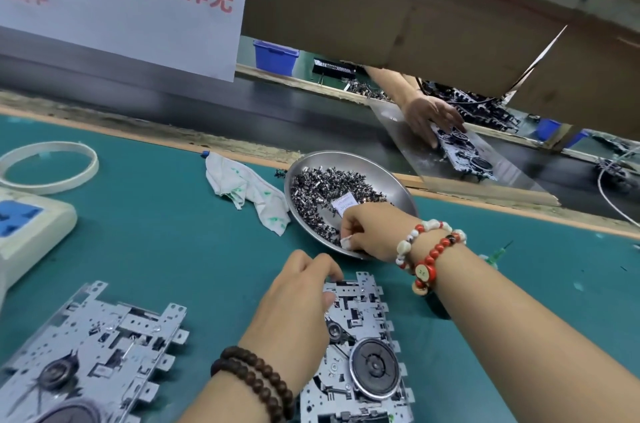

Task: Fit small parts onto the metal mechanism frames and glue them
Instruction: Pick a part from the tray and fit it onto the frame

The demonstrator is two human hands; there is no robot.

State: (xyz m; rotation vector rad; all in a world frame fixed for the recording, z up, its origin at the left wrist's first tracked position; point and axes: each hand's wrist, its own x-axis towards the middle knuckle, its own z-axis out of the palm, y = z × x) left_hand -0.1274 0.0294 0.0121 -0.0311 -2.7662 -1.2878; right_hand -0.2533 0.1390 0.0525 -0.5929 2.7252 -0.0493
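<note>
**Picking a small part for the frame under the left hand**

Nearest the lens: two metal mechanism frames flat on the green desk. Working frame (363,346) just below the steel dish (391,180), with a round black wheel toward its near end; second frame (90,350) well to the left of the dish, untouched.

Left hand (298,298) resting on the far left corner of the working frame, just below the dish rim, fingers curled down over the frame edge, steadying it. Whether a part is pinched beneath: cannot tell.

Right hand (370,232) reaching into the near edge of the dish, fingertips (348,242) bunched tight in a pinch among the small dark parts (322,187); probably closing on one piece, though the piece itself too small to make out. White paper slip (344,206) lying on the heap just above the knuckles.

Handling, as a judgement: frame stiff, thin stamped sheet, light but sharp-edged with tabs along the sides; best held by the outer edges or corners, away from the wheel and levers. Parts tiny, hard, apt to tangle and slip; fingertip pinch needed, one at a time.

Left of the dish: crumpled white cloth (242,187). Right of the dish, behind the right forearm: green-tipped glue applicator (497,254) on the desk. Beyond the dish, another person's hand (429,117) on a further frame.
</note>
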